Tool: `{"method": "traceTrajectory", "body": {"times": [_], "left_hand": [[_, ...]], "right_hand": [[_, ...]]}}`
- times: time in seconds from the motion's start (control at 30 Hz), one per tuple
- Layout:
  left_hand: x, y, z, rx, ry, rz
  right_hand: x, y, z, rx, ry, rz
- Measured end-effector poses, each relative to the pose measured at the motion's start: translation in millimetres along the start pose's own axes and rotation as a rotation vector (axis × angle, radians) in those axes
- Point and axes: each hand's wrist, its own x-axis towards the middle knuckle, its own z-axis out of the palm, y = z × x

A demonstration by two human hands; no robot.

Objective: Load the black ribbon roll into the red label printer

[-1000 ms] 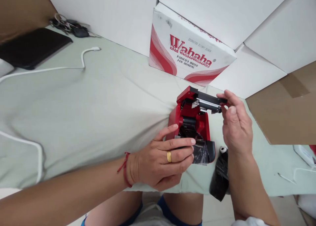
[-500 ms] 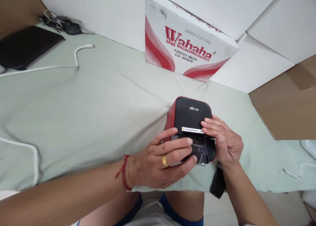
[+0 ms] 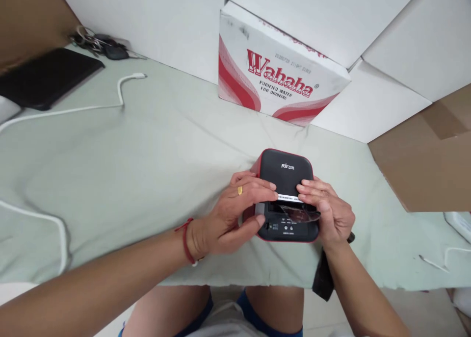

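A small black printer [image 3: 286, 175] with red sides stands on the cloth-covered table in front of me. My left hand [image 3: 241, 212] grips its left side, the fingers resting on the lid near a white warning strip and the thumb at the front edge. On the opposite side, my right hand [image 3: 329, 209] holds the printer with fingertips on the lid and thumb by the right corner. A clear plastic film [image 3: 300, 214] sticks out, bent, from below the lid's edge. Under it the front panel shows small buttons and markings.
Behind the printer stands a white-and-red water carton [image 3: 275, 77] among white boxes. A brown cardboard box [image 3: 423, 155] is at right. To the left lie a black flat item [image 3: 51, 77], keys [image 3: 99, 42] and a white cable [image 3: 73, 108]. A black strap-like item [image 3: 324, 275] hangs over the front edge.
My left hand has moved from the film and front panel up and left to the printer's side and lid. The film now sits higher, uncovering the buttons. My right hand stays at the right side.
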Motion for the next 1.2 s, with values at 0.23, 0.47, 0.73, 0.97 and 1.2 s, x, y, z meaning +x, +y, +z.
{"method": "traceTrajectory", "body": {"times": [0.23,0.47,0.73,0.97,1.2], "left_hand": [[-4,-8,-3.9,-0.179,0.024,-0.169],[-4,-28,3.3,-0.584,-0.02,-0.447],[-11,-39,8.2,-0.584,-0.075,-0.449],[-8,-48,14.9,-0.573,-0.028,-0.418],[-5,-47,16.3,-0.663,-0.003,-0.5]], "right_hand": [[9,-18,-8,-0.028,-0.065,-0.028],[-8,-65,-18,-0.321,-0.304,-0.293],[-28,-66,-13,-0.324,-0.287,-0.275],[14,-75,-22,-0.243,-0.263,-0.043],[97,-71,9,-0.742,-0.793,0.254]]}}
